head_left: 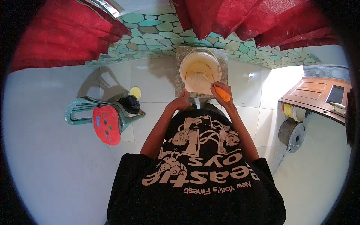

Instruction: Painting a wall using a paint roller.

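A pale bucket [182, 71] with cream-coloured paint inside stands ahead of me on a mottled square board [222, 60]. My right hand [224, 98] is closed round the orange handle of a paint roller [222, 93]. The roller's thin metal rod reaches down into the bucket, and its head lies against the inner far side, partly hidden by paint colour. At the bucket's near left side, my left hand [181, 101] grips the rim with the thumb uppermost. Its other fingers are partly hidden.
A green plastic chair [80, 108] with a red seat cover [105, 125] and a black bag [129, 104] is on the left. Red curtains [221, 18] hang over the stone-patterned wall [157, 32]. To the right are a wooden door [309, 92], a small tub [294, 112] and a grey cylinder [291, 135].
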`<state>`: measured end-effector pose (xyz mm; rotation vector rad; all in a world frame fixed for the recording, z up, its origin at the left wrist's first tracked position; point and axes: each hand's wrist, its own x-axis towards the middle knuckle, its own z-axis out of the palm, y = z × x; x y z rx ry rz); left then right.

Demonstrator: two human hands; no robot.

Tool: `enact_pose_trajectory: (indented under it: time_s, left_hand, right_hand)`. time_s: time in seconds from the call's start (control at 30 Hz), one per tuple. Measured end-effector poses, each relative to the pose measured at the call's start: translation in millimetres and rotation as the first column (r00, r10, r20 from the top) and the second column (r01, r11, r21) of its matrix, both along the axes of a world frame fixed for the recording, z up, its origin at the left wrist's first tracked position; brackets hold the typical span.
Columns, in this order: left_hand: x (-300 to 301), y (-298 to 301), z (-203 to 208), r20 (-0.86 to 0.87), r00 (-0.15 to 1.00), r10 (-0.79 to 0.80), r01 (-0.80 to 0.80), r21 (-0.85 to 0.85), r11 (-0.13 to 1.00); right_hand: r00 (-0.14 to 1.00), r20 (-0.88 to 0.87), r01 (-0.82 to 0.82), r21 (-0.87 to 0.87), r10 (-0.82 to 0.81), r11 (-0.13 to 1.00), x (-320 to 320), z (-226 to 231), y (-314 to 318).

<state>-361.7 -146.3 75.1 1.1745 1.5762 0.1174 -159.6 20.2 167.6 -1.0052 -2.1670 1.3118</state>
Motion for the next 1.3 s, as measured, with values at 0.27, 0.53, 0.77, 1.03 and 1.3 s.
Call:
enact_pose_trajectory:
  time_s: [0.27,0.53,0.77,1.03,1.3]
  left_hand:
    - [0,-2,-11,-0.041,0.999,-0.028,0.030,0.046,0.998]
    - [-1,0,-4,-0.005,1.000,-0.018,0.018,0.021,1.000]
    - [-3,1,0,0.008,0.999,-0.043,0.044,-0.029,0.999]
    - [-2,1,-4,0.001,0.999,-0.037,0.037,-0.017,0.999]
    - [-2,0,4,0.025,1.000,0.002,-0.001,-0.027,1.000]
  right_hand:
    - [0.998,0.068,-0.017,-0.004,0.017,1.000,-2,-1,2]
    - [1.000,-0.030,-0.006,0.026,0.006,1.000,2,3,-3]
    - [1.000,0.014,-0.003,0.117,0.002,0.993,17,20,-13]
    - [0.993,0.114,-0.015,0.007,0.015,1.000,35,68,-28]
    - [0.997,0.069,-0.030,0.040,0.028,0.999,33,136,-37]
